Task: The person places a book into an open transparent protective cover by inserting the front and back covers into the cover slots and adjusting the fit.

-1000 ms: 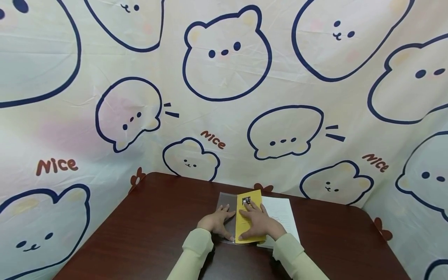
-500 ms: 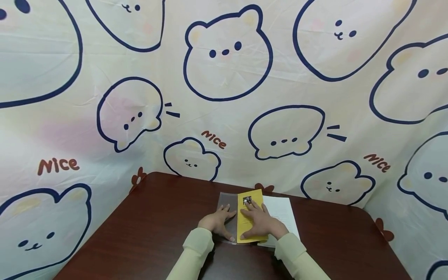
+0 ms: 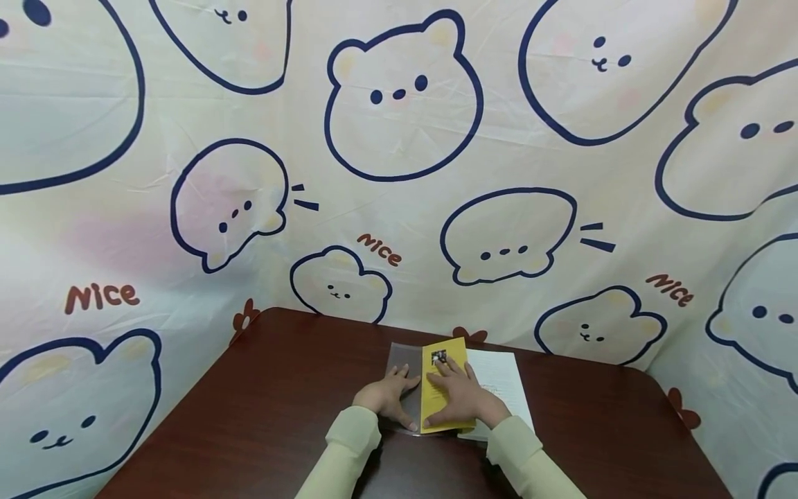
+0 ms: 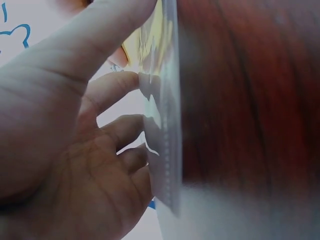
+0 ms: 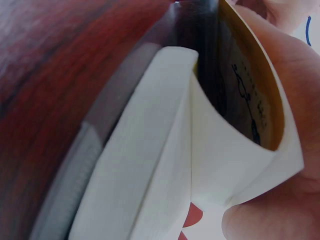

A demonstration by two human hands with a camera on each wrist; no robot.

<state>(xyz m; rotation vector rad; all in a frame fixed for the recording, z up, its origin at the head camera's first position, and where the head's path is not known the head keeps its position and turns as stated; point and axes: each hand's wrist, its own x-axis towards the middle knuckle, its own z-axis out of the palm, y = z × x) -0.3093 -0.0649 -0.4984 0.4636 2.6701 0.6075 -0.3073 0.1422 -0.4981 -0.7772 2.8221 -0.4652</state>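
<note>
An open book point(image 3: 501, 378) lies on the table, its printed white page showing at the right. Over the page's left part lies a yellow cover leaf point(image 3: 431, 400) with a small dark picture near its top. Clear plastic sheet point(image 3: 405, 355) extends from under the leaf to the left. My left hand point(image 3: 382, 398) rests on this plastic with fingers spread, and the left wrist view shows fingertips against the sheet point(image 4: 167, 150). My right hand point(image 3: 464, 398) presses on the yellow leaf, fingers spread. In the right wrist view the leaf curves above the page block point(image 5: 135, 145).
The dark brown wooden table point(image 3: 268, 402) extends on both sides of the book. Behind it and at the sides hangs a pale curtain point(image 3: 399, 152) with cartoon bear outlines. Its lower part meets the table's far edge just beyond the book.
</note>
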